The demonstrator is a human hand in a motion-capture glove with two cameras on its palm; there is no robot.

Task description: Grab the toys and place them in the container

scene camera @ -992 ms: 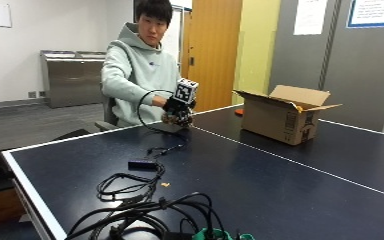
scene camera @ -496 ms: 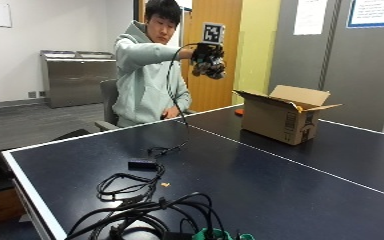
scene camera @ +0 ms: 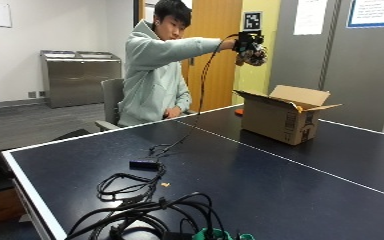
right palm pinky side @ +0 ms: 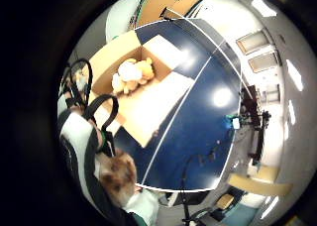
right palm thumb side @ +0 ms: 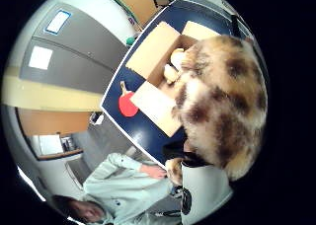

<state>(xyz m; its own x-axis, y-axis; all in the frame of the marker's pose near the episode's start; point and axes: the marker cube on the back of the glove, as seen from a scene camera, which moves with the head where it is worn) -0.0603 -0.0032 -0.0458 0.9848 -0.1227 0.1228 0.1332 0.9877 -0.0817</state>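
Right hand (scene camera: 250, 48) fingers clamp a furry toy (right palm thumb side: 224, 106); palm view alone shows yellow toys (right palm pinky side: 131, 75) in the box (scene camera: 284, 120).

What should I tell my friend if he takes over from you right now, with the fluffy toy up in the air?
Right hand: raised high beside the cardboard box, gripping a brown-and-cream plush toy.
Box: open, standing on the blue table. A yellow-and-white plush toy already lies inside.
Done: one toy boxed, one picked up.
Left: carry the held toy over the opening and let go. I see no other toys on the table, only cables and a red paddle beside the box.
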